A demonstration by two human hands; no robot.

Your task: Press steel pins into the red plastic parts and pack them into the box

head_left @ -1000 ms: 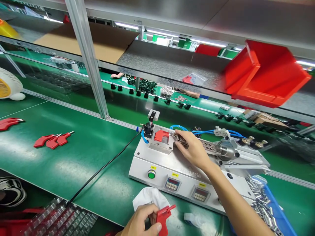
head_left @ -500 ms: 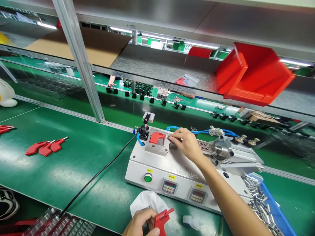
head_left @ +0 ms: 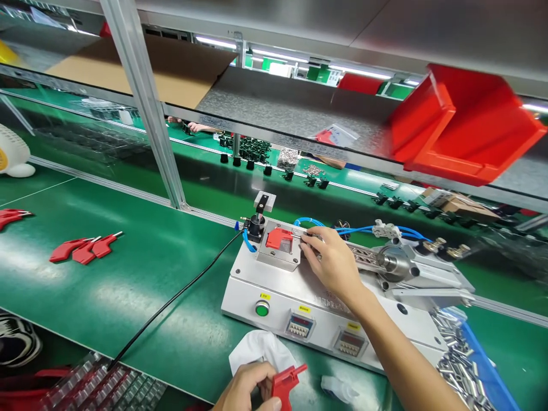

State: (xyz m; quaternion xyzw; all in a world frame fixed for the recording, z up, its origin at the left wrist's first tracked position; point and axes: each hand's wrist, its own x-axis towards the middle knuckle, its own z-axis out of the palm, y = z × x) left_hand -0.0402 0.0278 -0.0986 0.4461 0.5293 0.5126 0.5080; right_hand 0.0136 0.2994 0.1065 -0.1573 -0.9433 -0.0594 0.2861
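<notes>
Near the bottom edge, my left hand grips a red plastic pistol-shaped part, its thin red tip pointing up and right. A similar red part lies in the metal fixture block on top of the white bench machine. My right hand reaches over the machine from the right. Its thumb and fingers close on a small metal tube at the red part's right end; the fingertips partly hide the tube. Beside the block stands a black clamp with a pale pad.
Several red parts with metal tips lie on the green bench at left. A blue bin of metal tubes sits right of the machine. White cloth, clear trays and a black cable are nearby. A red bin stands on the shelf.
The view has shifted slightly, so the scene sits a little further right. My right hand stays by the fixture, its fingers slightly reposed at the tube. My left hand keeps its red part.
</notes>
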